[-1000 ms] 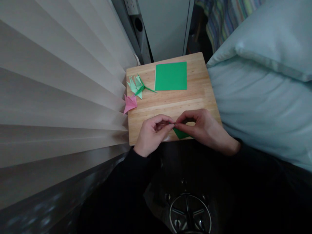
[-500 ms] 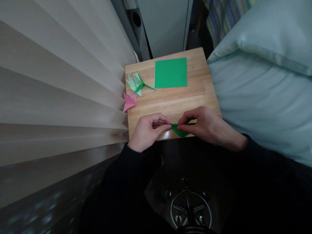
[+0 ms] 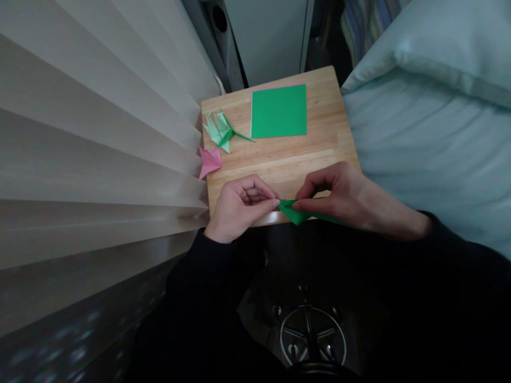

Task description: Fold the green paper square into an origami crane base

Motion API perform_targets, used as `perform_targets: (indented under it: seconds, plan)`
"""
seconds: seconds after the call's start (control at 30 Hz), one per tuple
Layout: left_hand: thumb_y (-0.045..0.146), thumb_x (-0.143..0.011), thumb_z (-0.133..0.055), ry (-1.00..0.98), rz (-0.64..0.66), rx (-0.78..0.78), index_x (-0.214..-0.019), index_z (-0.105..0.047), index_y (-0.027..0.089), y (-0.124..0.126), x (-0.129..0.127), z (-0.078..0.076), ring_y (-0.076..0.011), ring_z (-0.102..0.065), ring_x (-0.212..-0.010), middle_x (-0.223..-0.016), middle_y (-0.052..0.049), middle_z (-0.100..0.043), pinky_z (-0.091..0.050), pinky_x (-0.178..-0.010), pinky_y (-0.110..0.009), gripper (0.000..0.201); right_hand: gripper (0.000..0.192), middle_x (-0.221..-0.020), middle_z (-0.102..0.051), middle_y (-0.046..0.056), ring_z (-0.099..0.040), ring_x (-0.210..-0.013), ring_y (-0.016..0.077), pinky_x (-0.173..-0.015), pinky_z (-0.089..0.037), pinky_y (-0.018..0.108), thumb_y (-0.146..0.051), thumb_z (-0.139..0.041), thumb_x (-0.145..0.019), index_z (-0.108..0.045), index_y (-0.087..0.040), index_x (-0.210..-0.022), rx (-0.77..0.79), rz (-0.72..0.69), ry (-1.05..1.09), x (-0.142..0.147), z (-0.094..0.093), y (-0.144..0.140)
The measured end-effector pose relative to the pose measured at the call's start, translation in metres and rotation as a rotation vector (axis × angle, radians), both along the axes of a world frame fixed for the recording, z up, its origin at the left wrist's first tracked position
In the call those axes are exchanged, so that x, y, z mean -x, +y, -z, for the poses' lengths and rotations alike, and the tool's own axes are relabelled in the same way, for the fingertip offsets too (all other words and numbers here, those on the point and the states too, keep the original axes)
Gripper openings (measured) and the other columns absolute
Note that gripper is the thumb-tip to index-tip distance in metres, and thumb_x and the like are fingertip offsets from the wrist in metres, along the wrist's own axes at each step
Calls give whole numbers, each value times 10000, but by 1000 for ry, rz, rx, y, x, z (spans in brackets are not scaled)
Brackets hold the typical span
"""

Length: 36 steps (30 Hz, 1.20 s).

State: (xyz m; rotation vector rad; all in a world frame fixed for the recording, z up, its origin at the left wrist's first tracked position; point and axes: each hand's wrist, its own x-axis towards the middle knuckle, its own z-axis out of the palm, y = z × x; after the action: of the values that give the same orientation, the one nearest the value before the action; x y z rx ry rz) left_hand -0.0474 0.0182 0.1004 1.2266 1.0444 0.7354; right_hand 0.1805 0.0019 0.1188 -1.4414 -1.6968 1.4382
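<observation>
Folded green paper (image 3: 297, 214) sits at near edge of the wooden board (image 3: 287, 165), pinched from both sides. Left hand (image 3: 239, 205) curled, thumb + forefinger tips nipped on the paper's left tip; right hand (image 3: 339, 194) also curled, thumb + forefinger clamped on the strip just right of that, w/ a long thin green tail running under the palm toward the wrist. Fingertips of the 2 hands nearly touch. Paper piece overhangs the board's front edge a bit (exact fold shape hard to tell, too small). Both sleeves dark.

Below the hands: dark lap and a chair base (image 3: 312, 340) w/ metal spokes.

Further up the board, left side: pink folded flower (image 3: 209, 161) at the board's left edge, partly off it against the pleated blind (image 3: 99, 133). Just beyond it, a light green folded flower (image 3: 217, 130) w/ darker green stem pointing right. Right of that, near the far edge, a flat green square sheet (image 3: 278, 111), lying well apart from the hands.

Right of board: pale blue bedding (image 3: 431, 138), touching the board's right side. Beyond the far edge: grey cabinet panel (image 3: 267, 37).
</observation>
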Motion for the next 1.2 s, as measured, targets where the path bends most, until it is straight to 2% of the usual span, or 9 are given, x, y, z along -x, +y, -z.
perform_targets:
  seconds: [0.17,0.3,0.43,0.63,1.2]
  plan:
    - [263,-661,-947,-126,-217,65,-904,-724,185,-8,-16,12,-109,-704,-744,-823,13,-742,-580,-732,-224,339,209,-749,-782,21,-686,-685,189,-639,-493,330,-374,-765,-860,-755,-227,-712,-90,127,-5,10,-2,-6]
    - [310,-710,-924,-184,-285,96,-773,-724,181,-16,-27,19,-80,-644,-682,-727,33,-704,-535,-688,-200,246,183,-761,-783,15,-691,-701,185,-664,-482,324,-334,-748,-865,-745,-201,-739,-155,197,-10,21,0,-11]
    - [339,-706,-929,-142,-336,55,-728,-741,194,-18,-27,21,-79,-601,-627,-674,39,-684,-495,-619,-208,238,233,-752,-781,19,-698,-702,192,-665,-502,325,-390,-751,-870,-732,-215,-718,-123,190,2,24,1,-11]
    - [418,-710,-919,-81,-339,16,-717,-746,201,-16,-25,25,-104,-585,-613,-672,24,-679,-488,-589,-245,278,313,-740,-772,23,-694,-695,193,-650,-525,324,-492,-781,-849,-721,-225,-697,-83,210,61,22,2,-9]
    - [342,-827,-827,-93,-286,-19,-819,-756,192,-19,-28,23,-124,-645,-744,-824,-11,-742,-521,-699,-244,166,308,-724,-773,20,-680,-664,178,-618,-507,318,-476,-757,-860,-708,-228,-684,-72,190,9,22,0,-9]
